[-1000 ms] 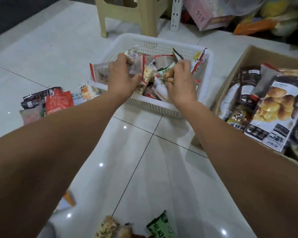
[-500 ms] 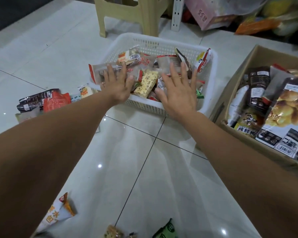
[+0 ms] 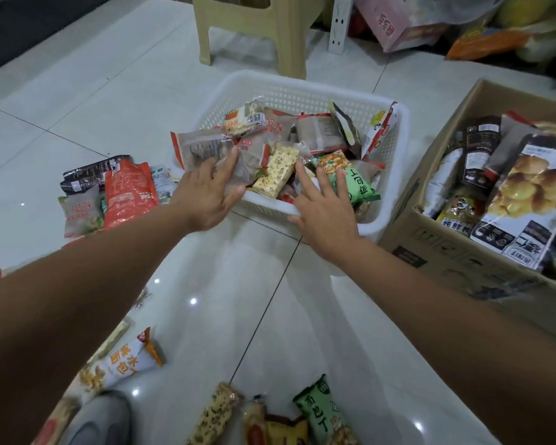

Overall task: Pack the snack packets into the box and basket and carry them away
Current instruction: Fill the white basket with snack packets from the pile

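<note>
My left hand rests flat, fingers spread, on packets in the basket; my right hand rests flat, fingers straight, on its front rim; the filled box stands just right.

the left hand and right hand no longer clutch packets; both lie open at the basket's near rim, a green packet newly on top.

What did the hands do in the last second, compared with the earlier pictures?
Both hands let go of the packets they were gripping over the basket and opened out. The left hand now rests on a brown packet, the right hand at the near rim. Basket, box and the packets on the floor stayed put.
</note>
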